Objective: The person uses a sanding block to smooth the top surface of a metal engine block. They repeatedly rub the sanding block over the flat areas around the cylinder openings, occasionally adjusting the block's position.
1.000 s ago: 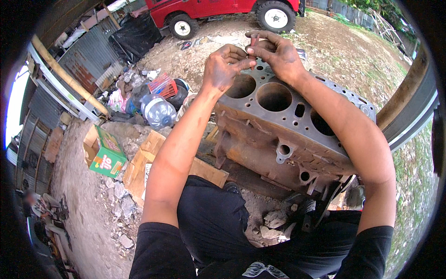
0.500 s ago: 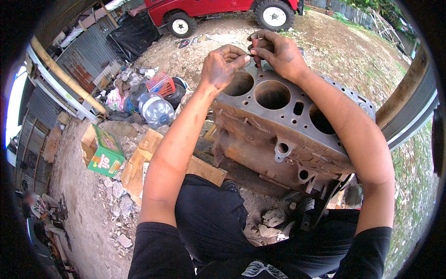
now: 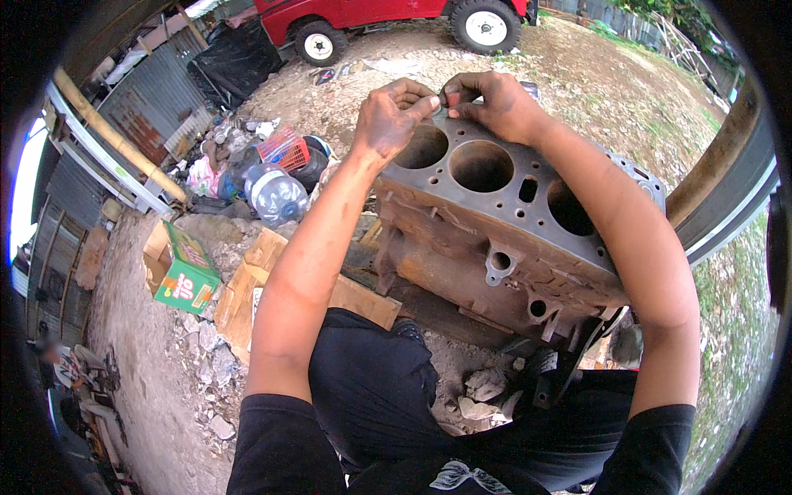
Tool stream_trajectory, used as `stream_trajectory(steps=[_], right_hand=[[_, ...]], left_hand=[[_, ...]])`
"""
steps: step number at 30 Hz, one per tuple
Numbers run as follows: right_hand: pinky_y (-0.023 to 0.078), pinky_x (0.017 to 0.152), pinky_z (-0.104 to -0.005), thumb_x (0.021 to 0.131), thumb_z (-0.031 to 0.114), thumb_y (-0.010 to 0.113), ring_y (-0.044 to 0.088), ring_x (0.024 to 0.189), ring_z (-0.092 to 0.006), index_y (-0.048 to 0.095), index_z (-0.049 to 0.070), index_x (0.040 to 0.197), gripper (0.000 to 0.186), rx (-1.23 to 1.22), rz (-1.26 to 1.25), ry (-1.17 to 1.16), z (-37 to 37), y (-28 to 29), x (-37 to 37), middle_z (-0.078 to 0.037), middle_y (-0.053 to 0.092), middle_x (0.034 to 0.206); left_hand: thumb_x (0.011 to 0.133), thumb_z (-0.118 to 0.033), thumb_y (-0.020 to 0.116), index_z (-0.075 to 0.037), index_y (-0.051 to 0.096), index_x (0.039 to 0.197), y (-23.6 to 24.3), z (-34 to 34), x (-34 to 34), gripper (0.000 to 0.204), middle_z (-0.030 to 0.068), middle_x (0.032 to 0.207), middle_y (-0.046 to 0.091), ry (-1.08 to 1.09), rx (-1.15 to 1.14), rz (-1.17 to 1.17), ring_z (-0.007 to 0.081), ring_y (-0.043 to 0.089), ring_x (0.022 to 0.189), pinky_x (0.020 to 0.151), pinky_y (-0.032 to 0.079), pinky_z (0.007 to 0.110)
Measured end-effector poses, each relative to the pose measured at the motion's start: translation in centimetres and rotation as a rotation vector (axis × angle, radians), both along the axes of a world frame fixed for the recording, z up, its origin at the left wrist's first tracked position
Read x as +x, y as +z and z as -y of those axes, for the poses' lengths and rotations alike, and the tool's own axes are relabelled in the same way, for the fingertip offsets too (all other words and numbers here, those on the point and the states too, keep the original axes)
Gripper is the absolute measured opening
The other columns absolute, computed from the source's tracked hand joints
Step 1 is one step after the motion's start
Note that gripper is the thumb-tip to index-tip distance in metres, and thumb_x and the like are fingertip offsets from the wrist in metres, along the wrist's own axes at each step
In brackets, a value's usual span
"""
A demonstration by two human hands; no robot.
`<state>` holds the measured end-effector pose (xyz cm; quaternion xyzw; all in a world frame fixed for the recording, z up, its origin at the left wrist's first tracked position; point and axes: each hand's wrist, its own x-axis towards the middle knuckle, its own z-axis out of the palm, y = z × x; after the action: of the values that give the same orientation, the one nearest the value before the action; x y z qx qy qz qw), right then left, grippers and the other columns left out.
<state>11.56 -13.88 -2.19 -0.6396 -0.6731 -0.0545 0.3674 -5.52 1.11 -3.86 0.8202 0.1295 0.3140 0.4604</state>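
A rusty engine block (image 3: pixel 483 239) stands before me with its flat grey top face and round cylinder bores upward. Both my hands meet over the far edge of that face, beyond the left bores. My right hand (image 3: pixel 499 106) has thumb and fingers closed round a small reddish piece (image 3: pixel 453 99), too covered to tell its kind. Close beside it, my left hand (image 3: pixel 398 120) is curled with thumb and fingertips pinched together. Whatever lies in that pinch is too small or hidden to make out.
Cardboard (image 3: pixel 247 289) and a green box (image 3: pixel 183 268) lie on the ground to the left. Behind them are a large clear plastic bottle (image 3: pixel 278 196) and a red basket (image 3: pixel 284 147). A post (image 3: pixel 718 165) rises at right. A red vehicle (image 3: pixel 363 12) stands at the back.
My right hand has lowered toward the block's top, bringing the reddish piece down with it. My left hand has hardly moved, still pinched beside it.
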Motion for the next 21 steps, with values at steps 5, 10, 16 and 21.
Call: stream_trajectory(steps=[5, 10, 16, 21], right_hand=[[0.057, 0.080, -0.0433, 0.090, 0.026, 0.080, 0.075, 0.084, -0.0350, 0.077, 0.009, 0.101, 0.021, 0.002, -0.107, -0.077, -0.1, 0.2, -0.3, -0.017, 0.077, 0.087], [0.058, 0.077, -0.0428, 0.092, 0.035, 0.078, 0.075, 0.081, -0.0360, 0.079, 0.009, 0.101, 0.027, -0.124, -0.100, -0.156, 0.6, 1.7, -1.6, -0.018, 0.076, 0.087], [0.058, 0.073, -0.0397, 0.101, 0.027, 0.070, 0.074, 0.075, -0.0282, 0.078, 0.007, 0.100, 0.021, 0.060, 0.241, -0.048, 0.0, 0.5, -1.1, -0.012, 0.076, 0.083], [0.060, 0.079, -0.0372, 0.098, 0.019, 0.074, 0.077, 0.083, -0.0239, 0.078, 0.005, 0.108, 0.018, -0.018, 0.071, -0.035, 0.8, 0.8, -0.9, -0.013, 0.079, 0.089]], left_hand=[[0.095, -0.015, 0.078, 0.001, 0.075, 0.104, -0.1, -0.1, 0.0, 0.018, 0.0103, 0.093, 0.079, -0.001, -0.019, 0.062, 0.0141, 0.074, 0.083, 0.076, 0.058, 0.029], [0.094, -0.014, 0.077, 0.000, 0.076, 0.102, 0.4, 0.8, -0.5, 0.017, 0.0093, 0.091, 0.080, 0.004, -0.048, 0.065, 0.0124, 0.073, 0.079, 0.073, 0.056, 0.027], [0.093, -0.016, 0.077, 0.000, 0.077, 0.103, 0.2, 0.4, -0.2, 0.018, 0.0093, 0.091, 0.080, 0.008, -0.028, 0.066, 0.0123, 0.073, 0.082, 0.073, 0.057, 0.027], [0.094, -0.016, 0.076, 0.000, 0.076, 0.104, 0.3, 0.3, -0.4, 0.019, 0.0097, 0.092, 0.080, 0.011, -0.051, 0.066, 0.0134, 0.074, 0.083, 0.074, 0.057, 0.028]])
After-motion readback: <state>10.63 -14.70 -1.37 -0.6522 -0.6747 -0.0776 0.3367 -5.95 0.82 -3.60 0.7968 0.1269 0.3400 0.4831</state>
